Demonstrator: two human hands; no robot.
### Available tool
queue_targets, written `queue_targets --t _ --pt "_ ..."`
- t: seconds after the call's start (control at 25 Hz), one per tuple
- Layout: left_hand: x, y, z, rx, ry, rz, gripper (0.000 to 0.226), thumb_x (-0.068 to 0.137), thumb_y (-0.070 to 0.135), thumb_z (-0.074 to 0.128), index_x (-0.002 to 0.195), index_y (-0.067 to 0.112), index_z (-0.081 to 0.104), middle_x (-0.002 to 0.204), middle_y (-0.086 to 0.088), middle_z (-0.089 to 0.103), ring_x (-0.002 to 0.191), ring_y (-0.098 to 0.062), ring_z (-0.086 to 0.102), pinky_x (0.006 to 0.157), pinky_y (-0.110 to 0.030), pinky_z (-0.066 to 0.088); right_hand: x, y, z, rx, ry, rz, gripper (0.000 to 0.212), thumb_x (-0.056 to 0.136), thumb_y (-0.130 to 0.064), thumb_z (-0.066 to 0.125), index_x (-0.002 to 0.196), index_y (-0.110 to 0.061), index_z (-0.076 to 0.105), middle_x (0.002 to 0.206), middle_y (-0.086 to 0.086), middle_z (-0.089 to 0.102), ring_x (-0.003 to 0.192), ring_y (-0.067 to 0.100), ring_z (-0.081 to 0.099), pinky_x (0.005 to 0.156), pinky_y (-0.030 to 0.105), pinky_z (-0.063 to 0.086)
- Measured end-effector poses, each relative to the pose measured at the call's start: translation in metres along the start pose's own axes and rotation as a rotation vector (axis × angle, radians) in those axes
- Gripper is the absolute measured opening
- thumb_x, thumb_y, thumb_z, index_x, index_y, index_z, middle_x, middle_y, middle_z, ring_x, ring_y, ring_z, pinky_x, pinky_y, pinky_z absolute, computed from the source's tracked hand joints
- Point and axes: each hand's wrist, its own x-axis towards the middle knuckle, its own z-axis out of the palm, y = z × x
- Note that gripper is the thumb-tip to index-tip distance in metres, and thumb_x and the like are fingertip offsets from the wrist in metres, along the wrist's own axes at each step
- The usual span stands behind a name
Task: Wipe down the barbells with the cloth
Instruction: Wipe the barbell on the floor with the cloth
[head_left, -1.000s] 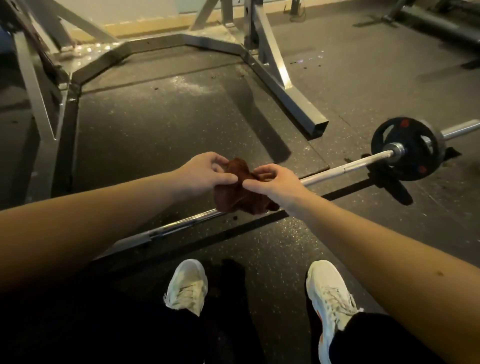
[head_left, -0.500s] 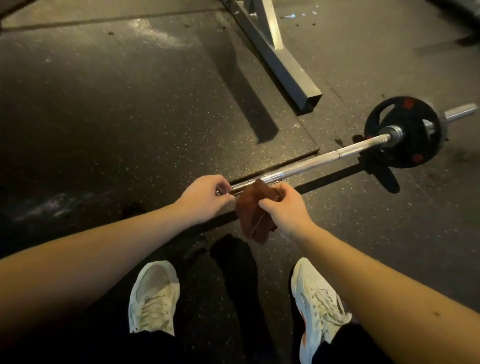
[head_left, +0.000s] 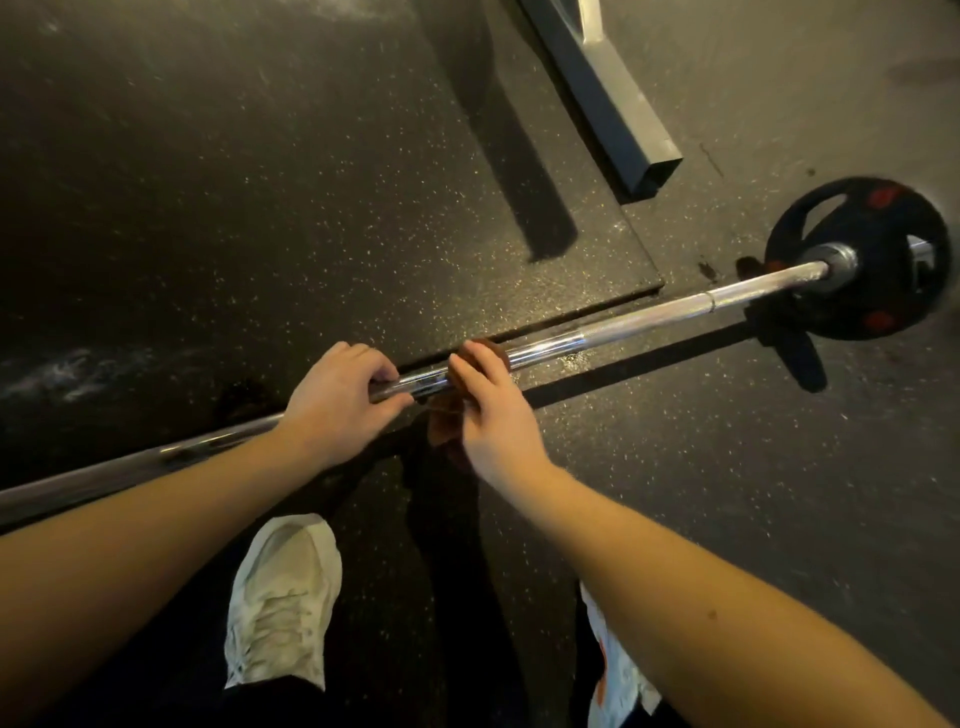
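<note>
A chrome barbell (head_left: 649, 322) lies across the dark rubber floor, running from lower left to a black weight plate (head_left: 857, 260) at the right. My left hand (head_left: 337, 400) grips the bar near its middle, fingers curled over it. Just to the right, my right hand (head_left: 491, 410) holds a dark red-brown cloth (head_left: 441, 426) wrapped on the bar; most of the cloth is hidden under the hand and hangs below the bar.
A grey steel rack foot (head_left: 608, 98) reaches in from the top, ending just behind the bar. The raised black mat's edge (head_left: 597, 304) runs along the bar. My white shoes (head_left: 280, 597) stand close beneath the bar.
Both hands have gone from pinching the cloth in the air down to the bar. The left hand now grips the bare bar and the right has the cloth on it. My head has tilted down.
</note>
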Motion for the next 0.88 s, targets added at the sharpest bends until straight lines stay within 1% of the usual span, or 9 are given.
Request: queue_targets --t 0.08,0.2,0.32,0.4,0.52,0.6,0.68,0.8,0.88 --pt "-0.001 0.0 0.003 -0.019 0.003 -0.003 0.021 0.088 0.041 0.075 0.103 0.035 0.062 0.094 0.019 0.054 0.091 -0.003 0.049 0.082 -0.024 0.046 0.006 0.035 -0.034 -0.063 -0.029 -0.022 0.058 0.092 0.003 0.058 0.146 -0.018 0.055 0.161 -0.009 0.038 0.146 0.012 0.038 0.123 0.027 0.026" --pt "-0.004 -0.003 0.008 -0.06 0.028 0.004 0.02 0.089 0.041 0.074 0.105 0.034 0.063 0.096 0.018 0.054 0.092 -0.002 0.049 0.082 -0.022 0.046 0.019 0.069 -0.079 -0.098 0.153 0.243 0.059 0.09 0.009 0.055 0.145 -0.014 0.056 0.161 -0.007 0.038 0.146 0.016 0.039 0.122 0.023 0.02" --pt "-0.007 -0.007 0.013 -0.077 0.066 0.037 0.022 0.089 0.04 0.074 0.106 0.03 0.064 0.096 0.017 0.054 0.093 -0.004 0.049 0.082 -0.024 0.049 0.023 0.026 -0.045 -0.068 0.251 0.427 0.061 0.094 0.004 0.057 0.152 -0.013 0.046 0.165 -0.007 0.031 0.145 0.012 0.037 0.117 0.021 0.015" --pt "-0.007 -0.009 0.014 -0.072 0.079 0.044 0.023 0.089 0.039 0.075 0.106 0.028 0.064 0.097 0.017 0.055 0.094 -0.004 0.05 0.082 -0.024 0.049 0.011 -0.014 -0.007 -0.016 0.189 0.332 0.063 0.095 0.002 0.056 0.154 -0.015 0.044 0.166 -0.008 0.028 0.142 0.005 0.034 0.121 0.019 0.013" --pt "-0.006 -0.013 0.016 -0.045 0.099 0.065 0.027 0.087 0.038 0.076 0.107 0.024 0.065 0.099 0.014 0.056 0.094 -0.004 0.049 0.082 -0.023 0.048 -0.007 -0.026 0.012 -0.026 -0.046 0.009 0.063 0.093 0.003 0.058 0.152 -0.014 0.046 0.164 -0.007 0.033 0.142 -0.001 0.029 0.117 0.005 0.008" --pt "-0.007 -0.015 0.017 -0.055 0.099 0.066 0.027 0.088 0.039 0.075 0.108 0.025 0.065 0.099 0.015 0.056 0.094 -0.003 0.048 0.081 -0.021 0.046 0.004 0.002 -0.018 -0.024 -0.114 -0.068 0.065 0.088 0.008 0.058 0.148 -0.016 0.053 0.159 -0.008 0.041 0.144 0.001 0.032 0.122 0.014 0.016" --pt "-0.006 -0.014 0.017 -0.077 0.092 0.054 0.026 0.089 0.041 0.074 0.109 0.029 0.064 0.099 0.017 0.055 0.095 -0.002 0.049 0.081 -0.02 0.046 0.015 0.037 -0.058 -0.027 -0.009 0.067 0.064 0.084 0.011 0.057 0.143 -0.015 0.059 0.155 -0.006 0.048 0.144 0.007 0.039 0.125 0.028 0.023" --pt "-0.005 -0.013 0.017 -0.091 0.083 0.049 0.025 0.089 0.044 0.072 0.109 0.031 0.063 0.1 0.019 0.054 0.095 -0.001 0.048 0.082 -0.022 0.048 0.024 0.045 -0.075 -0.052 0.235 0.35 0.057 0.091 0.007 0.058 0.145 -0.011 0.055 0.156 -0.001 0.047 0.146 0.016 0.04 0.121 0.023 0.019" --pt "-0.005 -0.015 0.018 -0.089 0.08 0.053 0.026 0.089 0.044 0.071 0.11 0.031 0.063 0.1 0.019 0.053 0.095 -0.001 0.048 0.082 -0.022 0.049 0.023 0.009 -0.04 -0.033 0.25 0.433 0.057 0.096 0.0 0.057 0.151 -0.012 0.048 0.16 -0.005 0.039 0.146 0.012 0.036 0.118 0.023 0.017"
